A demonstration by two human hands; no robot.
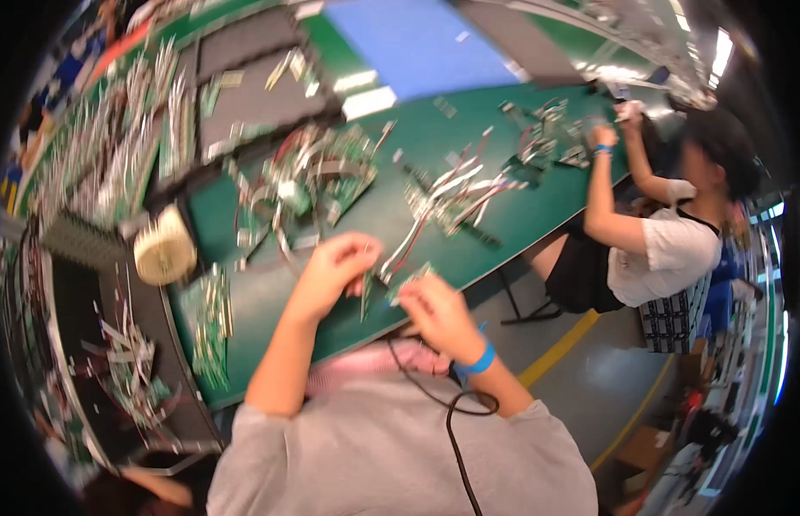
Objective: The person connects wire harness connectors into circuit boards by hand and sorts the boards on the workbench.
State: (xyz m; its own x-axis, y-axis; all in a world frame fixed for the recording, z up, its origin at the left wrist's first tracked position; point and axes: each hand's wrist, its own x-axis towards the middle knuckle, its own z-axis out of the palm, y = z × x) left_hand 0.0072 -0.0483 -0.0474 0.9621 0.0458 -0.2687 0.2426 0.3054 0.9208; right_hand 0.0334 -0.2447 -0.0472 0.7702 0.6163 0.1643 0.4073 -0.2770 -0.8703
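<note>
One left hand [338, 265], fingers bent, is above the near side of my green desk [254, 318]; whether its grip holds anything, I can't tell. Just right, the right hand [439, 316] has its grip closed on a small green circuit board [415, 279], which I'd judge light, stiff and fragile, best taken by its edges.

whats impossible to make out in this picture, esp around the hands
In the head view:
Left hand: whether it pinches anything, lost to motion blur.
Right hand: how it meets the green board, blurred and partly covered by the hand.
Black cable: its continuation, cut off by the lower edge.
Wired boards beyond the hands: their small parts, too blurred.
</note>
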